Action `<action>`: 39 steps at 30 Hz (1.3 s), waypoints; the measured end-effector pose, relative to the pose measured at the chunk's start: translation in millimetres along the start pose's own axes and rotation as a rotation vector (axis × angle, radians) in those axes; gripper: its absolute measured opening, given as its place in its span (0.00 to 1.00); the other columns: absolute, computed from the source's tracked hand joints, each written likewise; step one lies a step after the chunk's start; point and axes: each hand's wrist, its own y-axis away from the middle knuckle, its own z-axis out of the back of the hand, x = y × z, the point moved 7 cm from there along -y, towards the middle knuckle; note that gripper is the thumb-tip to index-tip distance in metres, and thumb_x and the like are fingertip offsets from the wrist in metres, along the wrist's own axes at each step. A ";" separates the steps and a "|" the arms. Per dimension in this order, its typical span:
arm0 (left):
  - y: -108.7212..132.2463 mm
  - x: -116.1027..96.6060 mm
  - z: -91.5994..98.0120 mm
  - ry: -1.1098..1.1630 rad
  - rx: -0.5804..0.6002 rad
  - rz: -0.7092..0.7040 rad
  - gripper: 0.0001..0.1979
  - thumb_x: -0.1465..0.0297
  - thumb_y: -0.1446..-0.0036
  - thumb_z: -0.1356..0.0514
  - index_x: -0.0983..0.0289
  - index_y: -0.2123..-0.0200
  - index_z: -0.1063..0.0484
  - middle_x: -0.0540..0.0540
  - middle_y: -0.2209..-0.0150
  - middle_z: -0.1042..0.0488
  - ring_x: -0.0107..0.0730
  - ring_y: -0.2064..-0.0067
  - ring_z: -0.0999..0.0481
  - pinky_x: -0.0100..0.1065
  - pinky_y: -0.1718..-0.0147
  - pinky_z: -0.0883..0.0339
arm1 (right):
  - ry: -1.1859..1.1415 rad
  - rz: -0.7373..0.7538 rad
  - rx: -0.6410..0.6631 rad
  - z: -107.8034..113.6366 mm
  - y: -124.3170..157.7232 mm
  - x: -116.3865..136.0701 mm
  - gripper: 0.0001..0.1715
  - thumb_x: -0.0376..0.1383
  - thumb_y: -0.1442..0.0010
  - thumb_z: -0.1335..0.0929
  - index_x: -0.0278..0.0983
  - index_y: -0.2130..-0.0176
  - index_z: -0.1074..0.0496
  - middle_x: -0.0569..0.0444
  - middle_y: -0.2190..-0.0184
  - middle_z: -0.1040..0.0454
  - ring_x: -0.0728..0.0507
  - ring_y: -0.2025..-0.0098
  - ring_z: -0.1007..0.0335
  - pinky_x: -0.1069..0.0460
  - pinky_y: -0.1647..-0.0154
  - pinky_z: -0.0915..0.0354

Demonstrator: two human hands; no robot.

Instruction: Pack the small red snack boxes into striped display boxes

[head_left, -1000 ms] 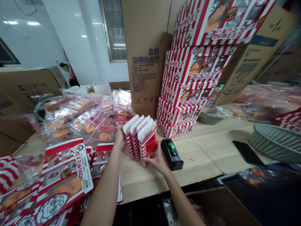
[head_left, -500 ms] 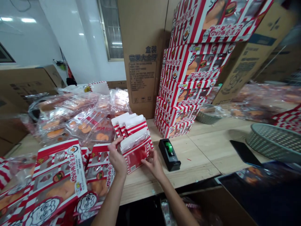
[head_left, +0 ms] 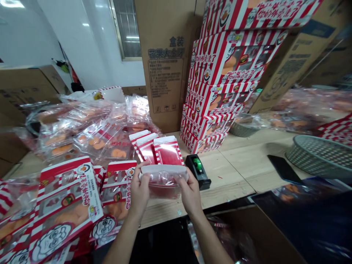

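Observation:
Both hands hold one small red-and-white striped packet (head_left: pixel 163 179) wrapped in clear film, lifted over the table's front edge. My left hand (head_left: pixel 139 192) grips its left end, fingers closed. My right hand (head_left: pixel 190 192) grips its right end the same way. Just behind it, three more striped packets (head_left: pixel 158 150) lie leaning in a row on the wooden table (head_left: pixel 236 172).
A black tape dispenser (head_left: pixel 198 170) sits right of the packets. A tall stack of striped boxes (head_left: pixel 220 95) and cardboard cartons (head_left: pixel 165 62) stand behind. Bagged goods (head_left: pixel 90 135) pile up at left, flat striped boxes (head_left: pixel 63 205) at near left. A green basket (head_left: pixel 319 156) and dark phone (head_left: pixel 283 168) lie right.
The front packet was pulled from the upright row, tipped flat and raised toward me in both hands. The remaining packets now lean back. My left hand moved from the row's back to the packet.

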 end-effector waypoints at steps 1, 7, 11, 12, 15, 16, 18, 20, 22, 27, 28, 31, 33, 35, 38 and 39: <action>1.7 -1.8 -0.1 -0.011 0.017 0.005 0.10 0.67 0.48 0.49 0.63 0.64 0.32 0.51 0.68 0.27 0.31 0.69 0.30 0.29 0.69 0.36 | -0.018 -0.026 -0.018 0.6 1.2 -1.7 0.05 0.33 0.51 0.36 0.37 0.70 0.32 0.59 0.76 0.33 0.48 0.71 0.38 0.55 0.69 0.40; 10.3 -7.3 4.2 -0.066 0.026 -0.004 0.14 0.65 0.47 0.50 0.64 0.61 0.31 0.53 0.65 0.26 0.35 0.61 0.28 0.33 0.61 0.36 | -0.029 -0.067 -0.051 0.7 3.0 -2.6 0.06 0.36 0.51 0.36 0.37 0.69 0.33 0.59 0.75 0.33 0.47 0.70 0.38 0.54 0.68 0.41; 12.5 -1.7 -0.7 0.062 0.076 0.098 0.13 0.66 0.48 0.49 0.64 0.64 0.29 0.53 0.66 0.26 0.36 0.62 0.28 0.33 0.61 0.35 | 0.055 -0.077 -0.139 1.0 1.1 -2.2 0.09 0.31 0.55 0.39 0.37 0.71 0.32 0.59 0.78 0.33 0.47 0.73 0.40 0.54 0.72 0.42; 12.7 -3.0 -0.6 0.068 0.053 0.086 0.12 0.67 0.48 0.49 0.64 0.64 0.29 0.53 0.66 0.26 0.36 0.61 0.28 0.33 0.60 0.36 | 0.076 -0.046 -0.158 0.0 1.6 -1.2 0.11 0.31 0.55 0.40 0.37 0.69 0.32 0.58 0.76 0.32 0.46 0.72 0.38 0.54 0.70 0.40; 13.1 -7.6 1.4 0.045 -0.017 0.032 0.13 0.68 0.47 0.50 0.63 0.60 0.30 0.55 0.61 0.27 0.36 0.57 0.30 0.35 0.56 0.38 | 0.145 0.129 -0.219 -0.9 8.3 3.9 0.16 0.33 0.48 0.40 0.37 0.59 0.33 0.51 0.61 0.30 0.43 0.59 0.35 0.50 0.57 0.38; 13.0 -7.4 0.6 0.073 0.003 0.035 0.15 0.67 0.47 0.49 0.63 0.57 0.32 0.55 0.57 0.28 0.36 0.56 0.31 0.36 0.55 0.38 | 0.156 0.187 -0.214 -1.1 11.4 4.6 0.19 0.36 0.45 0.39 0.38 0.53 0.35 0.49 0.54 0.32 0.42 0.53 0.37 0.49 0.52 0.40; 12.8 -4.0 -1.5 0.226 0.096 0.085 0.20 0.63 0.45 0.49 0.63 0.50 0.35 0.57 0.51 0.31 0.37 0.52 0.32 0.36 0.53 0.40 | 0.128 0.238 -0.144 -1.3 15.3 1.1 0.26 0.41 0.41 0.40 0.39 0.44 0.43 0.49 0.45 0.39 0.41 0.44 0.44 0.46 0.45 0.45; 13.3 -0.1 -4.6 0.454 0.241 0.164 0.25 0.57 0.43 0.54 0.65 0.48 0.37 0.59 0.49 0.33 0.38 0.48 0.34 0.38 0.50 0.41 | 0.044 0.185 -0.028 -0.3 14.3 -7.4 0.28 0.45 0.38 0.44 0.40 0.41 0.46 0.49 0.43 0.41 0.42 0.42 0.46 0.45 0.43 0.46; 14.5 2.8 -6.8 0.629 0.381 0.245 0.27 0.56 0.43 0.56 0.67 0.49 0.35 0.61 0.50 0.31 0.41 0.47 0.34 0.40 0.49 0.42 | -0.042 0.088 0.052 3.3 10.3 -15.4 0.28 0.47 0.37 0.45 0.40 0.41 0.44 0.49 0.44 0.38 0.41 0.43 0.43 0.45 0.44 0.44; 9.7 8.4 -5.1 0.655 0.474 0.332 0.20 0.67 0.50 0.42 0.63 0.52 0.30 0.57 0.54 0.27 0.41 0.50 0.32 0.41 0.50 0.40 | -0.145 -0.034 0.173 6.0 -1.7 -18.6 0.24 0.38 0.45 0.33 0.44 0.47 0.35 0.53 0.47 0.34 0.42 0.46 0.40 0.45 0.44 0.45; 7.2 8.5 -4.9 0.633 0.466 0.335 0.18 0.69 0.52 0.41 0.62 0.55 0.29 0.57 0.55 0.27 0.41 0.50 0.31 0.42 0.51 0.40 | -0.165 -0.047 0.197 4.5 -3.5 -17.9 0.22 0.37 0.46 0.33 0.44 0.50 0.32 0.53 0.50 0.32 0.42 0.47 0.38 0.45 0.45 0.43; -2.0 2.3 -4.2 0.549 0.444 0.243 0.09 0.73 0.55 0.41 0.62 0.67 0.25 0.56 0.56 0.26 0.40 0.51 0.30 0.42 0.51 0.39 | -0.208 0.003 0.213 2.8 -8.0 -10.8 0.09 0.33 0.47 0.33 0.42 0.64 0.25 0.54 0.55 0.28 0.42 0.53 0.33 0.45 0.49 0.40; -6.8 -3.0 -3.3 0.467 0.421 0.128 0.06 0.76 0.55 0.43 0.63 0.76 0.26 0.55 0.55 0.26 0.39 0.52 0.30 0.41 0.52 0.39 | -0.205 0.066 0.218 2.7 -9.5 -4.5 0.06 0.32 0.47 0.33 0.40 0.73 0.26 0.54 0.55 0.29 0.43 0.55 0.32 0.46 0.51 0.39; -8.4 -4.9 -2.4 0.374 0.389 0.040 0.09 0.78 0.56 0.47 0.63 0.80 0.28 0.54 0.54 0.27 0.39 0.52 0.30 0.41 0.52 0.39 | -0.168 0.096 0.254 0.8 -9.2 0.1 0.03 0.33 0.49 0.31 0.39 0.75 0.27 0.54 0.53 0.30 0.43 0.55 0.32 0.47 0.52 0.38; -7.3 -3.6 -0.7 0.295 0.357 -0.028 0.11 0.77 0.54 0.48 0.63 0.80 0.28 0.54 0.52 0.29 0.38 0.50 0.32 0.40 0.52 0.39 | -0.043 0.106 0.286 -0.6 -7.7 5.9 0.05 0.35 0.53 0.28 0.38 0.75 0.30 0.53 0.54 0.30 0.42 0.51 0.35 0.48 0.52 0.39; -6.5 -3.3 -0.7 0.290 0.369 -0.038 0.10 0.77 0.53 0.48 0.63 0.79 0.28 0.54 0.51 0.30 0.38 0.49 0.33 0.40 0.51 0.39 | 0.009 0.112 0.276 0.0 -7.4 8.2 0.06 0.36 0.52 0.28 0.38 0.75 0.30 0.52 0.56 0.29 0.42 0.52 0.35 0.48 0.52 0.39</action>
